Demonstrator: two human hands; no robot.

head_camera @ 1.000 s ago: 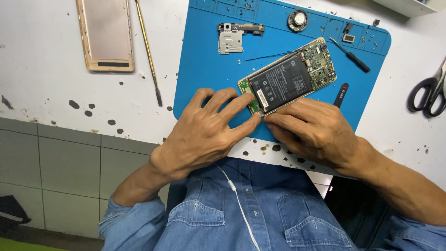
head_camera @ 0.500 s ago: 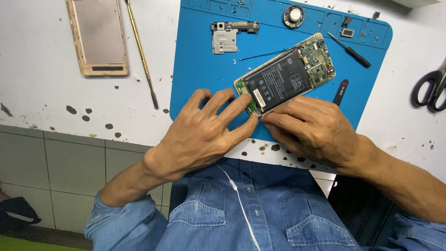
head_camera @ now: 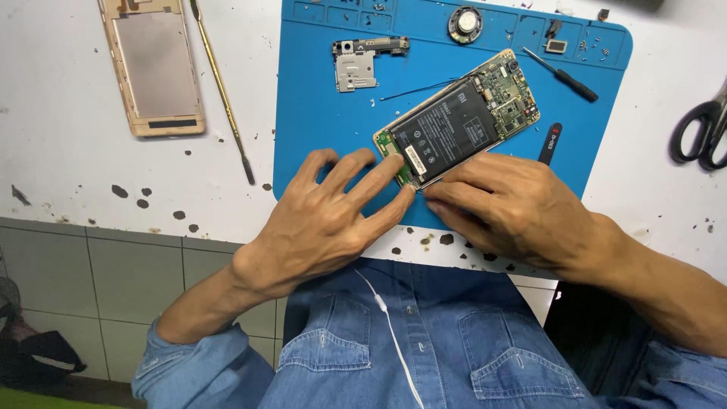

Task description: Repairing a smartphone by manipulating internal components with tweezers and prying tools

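Both hands, left hand [head_camera: 326, 220] and right hand [head_camera: 515, 208], fingers spread, press the opened phone's [head_camera: 458, 121] near end.

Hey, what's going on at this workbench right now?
A person is working on an opened smartphone lying on a blue repair mat. Both the left hand and right hand press their fingers at the phone's lower end, beside the battery. A gold back cover and a metal spudger lie aside.

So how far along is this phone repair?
Done: the back cover is off and lies left of the blue mat, and a metal shield is out. In hand: both hands, left hand and right hand, work at the opened phone's lower edge. The battery is not out yet.
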